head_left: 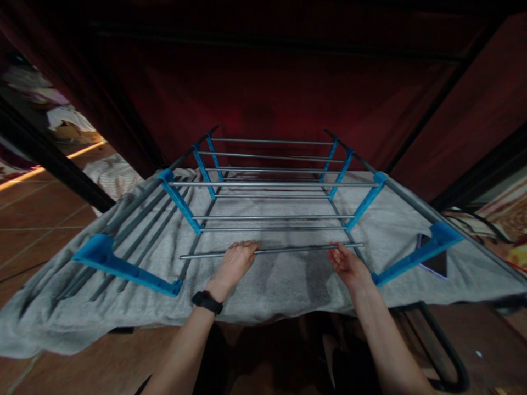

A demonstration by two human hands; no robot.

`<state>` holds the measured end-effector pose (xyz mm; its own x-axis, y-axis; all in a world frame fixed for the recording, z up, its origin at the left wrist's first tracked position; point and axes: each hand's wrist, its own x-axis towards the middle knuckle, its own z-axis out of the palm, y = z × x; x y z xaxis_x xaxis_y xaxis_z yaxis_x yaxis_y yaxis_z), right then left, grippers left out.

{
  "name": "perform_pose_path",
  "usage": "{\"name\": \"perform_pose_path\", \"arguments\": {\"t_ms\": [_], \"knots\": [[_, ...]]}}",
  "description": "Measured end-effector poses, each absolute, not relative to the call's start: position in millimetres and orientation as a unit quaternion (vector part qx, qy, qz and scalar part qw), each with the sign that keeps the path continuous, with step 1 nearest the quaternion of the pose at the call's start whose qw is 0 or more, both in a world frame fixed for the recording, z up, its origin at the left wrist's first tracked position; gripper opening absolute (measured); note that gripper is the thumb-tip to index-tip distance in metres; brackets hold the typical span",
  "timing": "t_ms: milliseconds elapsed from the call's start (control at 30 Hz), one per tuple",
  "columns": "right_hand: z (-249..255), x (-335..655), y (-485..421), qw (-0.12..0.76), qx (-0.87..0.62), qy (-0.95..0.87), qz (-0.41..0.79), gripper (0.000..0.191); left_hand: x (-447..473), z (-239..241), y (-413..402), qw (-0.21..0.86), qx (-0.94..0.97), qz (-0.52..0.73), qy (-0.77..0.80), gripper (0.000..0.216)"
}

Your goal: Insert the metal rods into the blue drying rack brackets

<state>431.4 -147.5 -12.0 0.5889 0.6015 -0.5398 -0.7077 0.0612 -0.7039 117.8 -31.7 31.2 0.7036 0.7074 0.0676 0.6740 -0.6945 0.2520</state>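
Note:
A rack of grey metal rods and blue plastic side pieces (pixel 178 202) lies on a grey towel (pixel 284 280). A loose metal rod (pixel 288 249) runs crosswise near the rack's front. My left hand (pixel 235 262), with a black watch at the wrist, is closed over the rod left of its middle. My right hand (pixel 345 262) grips the same rod near its right end, close to the front right blue piece (pixel 415 255).
Several loose grey rods (pixel 135 230) lie beside the front left blue piece (pixel 123 266). A dark phone (pixel 436 262) lies on the towel at the right. A dark red fabric wall (pixel 272 93) stands behind. Black cables (pixel 473 222) and tiled floor flank the towel.

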Motion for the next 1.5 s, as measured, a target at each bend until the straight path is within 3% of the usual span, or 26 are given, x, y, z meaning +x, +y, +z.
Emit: {"name": "perform_pose_path", "arguments": {"t_ms": [1500], "knots": [[-18,454,-153,0.716,-0.550,0.101,0.417,0.022,108,16,-27,0.132,0.920,0.058,0.365,0.027]]}}
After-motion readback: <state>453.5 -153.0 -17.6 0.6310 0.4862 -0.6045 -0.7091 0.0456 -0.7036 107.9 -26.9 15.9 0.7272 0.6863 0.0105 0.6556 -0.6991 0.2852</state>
